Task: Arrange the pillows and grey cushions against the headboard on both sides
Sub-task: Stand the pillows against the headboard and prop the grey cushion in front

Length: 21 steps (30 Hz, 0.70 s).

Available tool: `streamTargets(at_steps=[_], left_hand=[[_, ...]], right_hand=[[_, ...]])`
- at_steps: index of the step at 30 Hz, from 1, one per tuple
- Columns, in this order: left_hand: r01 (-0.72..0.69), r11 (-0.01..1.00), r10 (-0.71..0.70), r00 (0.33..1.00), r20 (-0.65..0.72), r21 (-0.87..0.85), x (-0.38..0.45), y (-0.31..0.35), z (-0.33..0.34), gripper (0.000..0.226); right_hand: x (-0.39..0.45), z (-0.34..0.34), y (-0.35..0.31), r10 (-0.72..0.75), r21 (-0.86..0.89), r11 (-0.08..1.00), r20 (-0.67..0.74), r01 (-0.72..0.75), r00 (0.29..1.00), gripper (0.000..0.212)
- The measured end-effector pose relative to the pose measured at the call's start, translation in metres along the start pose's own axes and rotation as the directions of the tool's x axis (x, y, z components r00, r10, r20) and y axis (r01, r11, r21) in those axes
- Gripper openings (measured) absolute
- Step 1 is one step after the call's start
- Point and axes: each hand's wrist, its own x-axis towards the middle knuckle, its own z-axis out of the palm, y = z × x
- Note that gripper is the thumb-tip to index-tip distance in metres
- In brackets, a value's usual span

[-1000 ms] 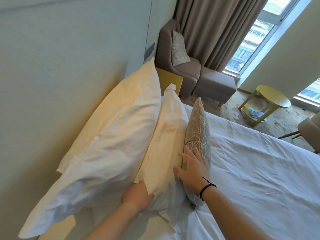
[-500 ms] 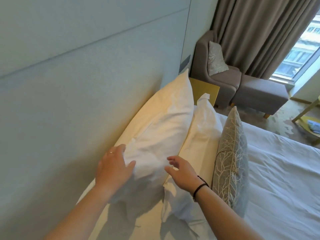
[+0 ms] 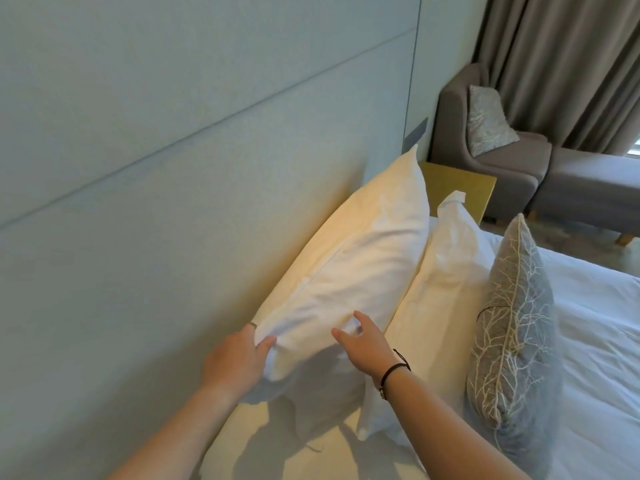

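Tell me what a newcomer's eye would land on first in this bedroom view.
First, the two hands at the big white pillow leaning on the headboard: the left hand grips its near corner, the right hand rests on its face. Next come a second white pillow in front of it and the grey cushion with a branch pattern, standing on edge on the white bed. Far right, a grey armchair holds a matching cushion.
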Motion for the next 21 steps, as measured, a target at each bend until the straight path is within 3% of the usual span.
streamTargets(at_steps=[9,14,17,21], left_hand=[[-0.207,0.978,0.207,0.978,-0.019,-0.004,0.020,-0.012,-0.035,0.051],[-0.302,0.953,0.296,0.946,-0.133,-0.028,0.019,-0.023,-0.061,0.052],[-0.274,0.960,0.263,0.953,-0.151,-0.058,0.015,-0.043,-0.069,0.053],[-0.177,0.984,0.178,0.984,0.012,-0.035,0.015,-0.060,-0.067,0.049]], right_hand=[[0.012,0.003,-0.009,0.072,0.053,0.996,-0.131,-0.065,0.989,0.076],[0.019,0.025,-0.030,0.034,0.092,0.996,-0.171,-0.018,0.985,0.070],[0.024,0.039,-0.036,0.015,0.070,0.998,-0.175,-0.003,0.984,0.073],[0.028,0.051,-0.024,0.021,0.002,1.000,-0.156,-0.021,0.987,0.078]])
